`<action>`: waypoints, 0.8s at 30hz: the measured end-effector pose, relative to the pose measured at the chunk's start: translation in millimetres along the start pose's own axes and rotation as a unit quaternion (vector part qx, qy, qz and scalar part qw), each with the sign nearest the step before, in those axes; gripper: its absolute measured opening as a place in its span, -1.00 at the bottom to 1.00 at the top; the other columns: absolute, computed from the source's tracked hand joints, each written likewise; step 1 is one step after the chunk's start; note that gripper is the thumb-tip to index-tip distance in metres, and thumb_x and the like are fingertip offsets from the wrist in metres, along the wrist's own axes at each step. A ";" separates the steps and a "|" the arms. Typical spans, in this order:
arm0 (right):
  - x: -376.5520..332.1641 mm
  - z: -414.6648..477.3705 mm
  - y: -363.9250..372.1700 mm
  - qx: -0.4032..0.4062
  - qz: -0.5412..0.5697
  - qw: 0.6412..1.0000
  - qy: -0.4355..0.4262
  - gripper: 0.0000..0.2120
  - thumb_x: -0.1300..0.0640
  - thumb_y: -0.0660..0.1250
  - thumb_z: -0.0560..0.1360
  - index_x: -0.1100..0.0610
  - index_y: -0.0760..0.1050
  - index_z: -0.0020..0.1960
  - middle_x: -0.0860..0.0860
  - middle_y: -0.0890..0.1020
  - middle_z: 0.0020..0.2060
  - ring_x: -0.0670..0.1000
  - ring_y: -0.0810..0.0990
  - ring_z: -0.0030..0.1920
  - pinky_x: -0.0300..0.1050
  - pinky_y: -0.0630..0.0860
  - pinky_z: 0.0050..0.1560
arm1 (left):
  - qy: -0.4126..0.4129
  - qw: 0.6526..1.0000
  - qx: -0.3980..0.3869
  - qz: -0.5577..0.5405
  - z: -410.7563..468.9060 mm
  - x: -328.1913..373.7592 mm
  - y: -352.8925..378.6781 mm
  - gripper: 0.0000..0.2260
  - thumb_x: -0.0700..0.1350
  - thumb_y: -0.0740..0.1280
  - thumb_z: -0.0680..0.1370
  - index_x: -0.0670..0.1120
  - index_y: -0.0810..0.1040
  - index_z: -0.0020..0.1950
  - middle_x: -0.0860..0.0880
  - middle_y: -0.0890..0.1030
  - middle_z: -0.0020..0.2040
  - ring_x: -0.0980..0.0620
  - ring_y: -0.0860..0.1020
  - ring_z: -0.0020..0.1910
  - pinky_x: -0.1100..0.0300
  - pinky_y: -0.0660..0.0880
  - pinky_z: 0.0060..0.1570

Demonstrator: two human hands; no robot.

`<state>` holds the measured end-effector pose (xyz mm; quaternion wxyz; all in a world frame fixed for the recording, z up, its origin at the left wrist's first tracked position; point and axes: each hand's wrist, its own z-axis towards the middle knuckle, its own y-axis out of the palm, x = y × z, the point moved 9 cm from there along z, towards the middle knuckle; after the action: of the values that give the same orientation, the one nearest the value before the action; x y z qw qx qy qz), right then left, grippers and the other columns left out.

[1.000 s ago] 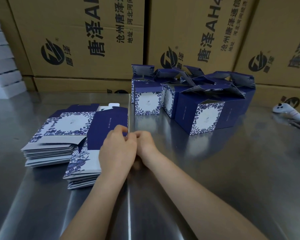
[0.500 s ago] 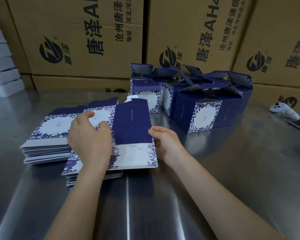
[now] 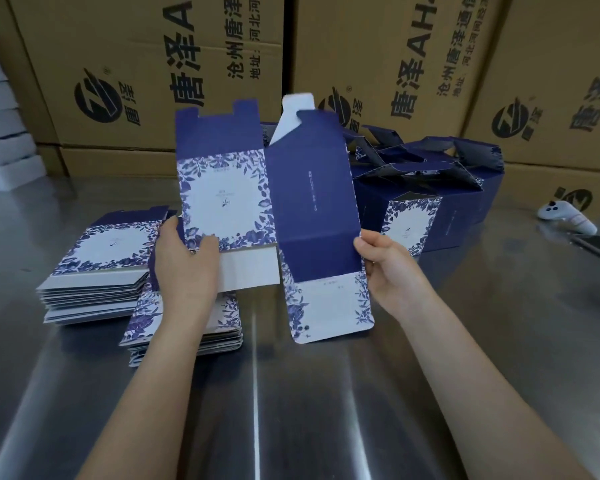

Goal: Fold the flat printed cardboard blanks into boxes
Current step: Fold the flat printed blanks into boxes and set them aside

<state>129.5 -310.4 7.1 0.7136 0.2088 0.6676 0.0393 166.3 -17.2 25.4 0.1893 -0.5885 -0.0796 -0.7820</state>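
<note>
A flat blue-and-white floral cardboard blank is held upright above the steel table, its panels spread toward me. My left hand grips its left edge, thumb on the floral panel. My right hand pinches its right edge at the dark blue panel. Two stacks of flat blanks lie below: one at the left and one under my left forearm. Several folded boxes with open top flaps stand behind the raised blank, to the right.
Large brown shipping cartons wall off the far side of the steel table. White foam pieces are stacked at the far left. A white controller and a dark flat object lie at the right edge.
The top blank has been lifted off the near stack and raised upright between both hands. A second ago both hands were together at the stack's right edge.
</note>
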 end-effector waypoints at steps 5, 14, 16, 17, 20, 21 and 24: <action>-20.8 -5.6 3.6 -0.001 0.010 0.998 -0.066 -0.75 0.34 0.19 0.59 0.30 0.48 0.24 0.13 0.66 0.09 0.02 0.64 0.03 -0.05 0.57 0.17 | 0.048 0.996 -0.024 -0.067 -5.2 15.1 5.6 -0.52 -0.17 0.23 0.58 0.09 0.30 0.50 0.21 0.54 0.23 0.47 0.51 -0.07 0.36 0.39 -0.03; -43.0 -15.6 6.8 0.036 0.017 0.981 -0.188 -0.80 0.24 0.18 0.61 0.08 0.56 -0.04 -0.01 0.68 -0.05 -0.05 0.61 -0.02 -0.10 0.53 0.09 | 0.109 0.985 -0.060 -0.117 -16.7 37.5 11.9 -0.40 -0.08 0.25 0.54 0.14 0.18 0.57 0.37 0.51 0.27 0.36 0.52 0.09 0.06 0.43 0.32; -44.8 -17.6 5.3 0.050 0.001 0.978 -0.203 -0.79 0.19 0.19 0.60 0.02 0.60 -0.04 0.02 0.67 0.03 -0.02 0.58 0.05 -0.02 0.50 0.18 | 0.103 0.980 -0.076 -0.151 -18.6 39.3 15.4 -0.39 -0.06 0.25 0.52 0.12 0.20 0.57 0.25 0.48 0.37 0.27 0.52 0.19 0.00 0.39 0.38; -45.7 -18.2 4.1 0.059 -0.006 0.976 -0.209 -0.79 0.18 0.20 0.60 0.02 0.60 -0.02 0.04 0.66 0.06 -0.01 0.57 0.07 0.00 0.48 0.21 | 0.101 0.977 -0.083 -0.168 -19.6 40.1 17.0 -0.39 -0.07 0.26 0.52 0.10 0.21 0.57 0.22 0.48 0.39 0.24 0.51 0.25 -0.02 0.36 0.40; -47.8 -20.3 4.0 0.075 -0.015 0.971 -0.228 -0.80 0.16 0.19 0.59 0.01 0.59 0.03 0.02 0.65 0.09 0.01 0.57 0.11 0.01 0.47 0.23 | 0.103 0.970 -0.104 -0.197 -23.7 44.0 21.1 -0.45 -0.10 0.25 0.53 0.09 0.29 0.53 0.15 0.52 0.36 0.12 0.47 0.34 -0.10 0.34 0.42; -48.1 -21.2 4.8 0.077 -0.023 0.969 -0.234 -0.80 0.14 0.19 0.58 0.00 0.59 0.03 0.01 0.65 0.09 0.03 0.57 0.14 0.01 0.47 0.23 | 0.105 0.968 -0.112 -0.200 -25.5 45.7 22.9 -0.48 -0.11 0.24 0.54 0.11 0.32 0.51 0.13 0.54 0.33 0.09 0.49 0.34 -0.14 0.36 0.40; -48.6 -24.2 9.7 0.078 -0.050 0.963 -0.252 -0.79 0.11 0.19 0.56 -0.04 0.59 0.03 0.00 0.65 0.10 0.09 0.56 0.19 0.03 0.47 0.24 | 0.106 0.963 -0.132 -0.208 -31.2 49.5 28.4 -0.51 -0.07 0.22 0.54 0.12 0.35 0.49 0.09 0.57 0.31 0.05 0.50 0.33 -0.16 0.39 0.37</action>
<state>103.1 -311.9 55.4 0.8414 0.2329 0.4767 -0.1027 137.9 -64.0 60.4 -0.0500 -0.4921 -0.0757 -0.8658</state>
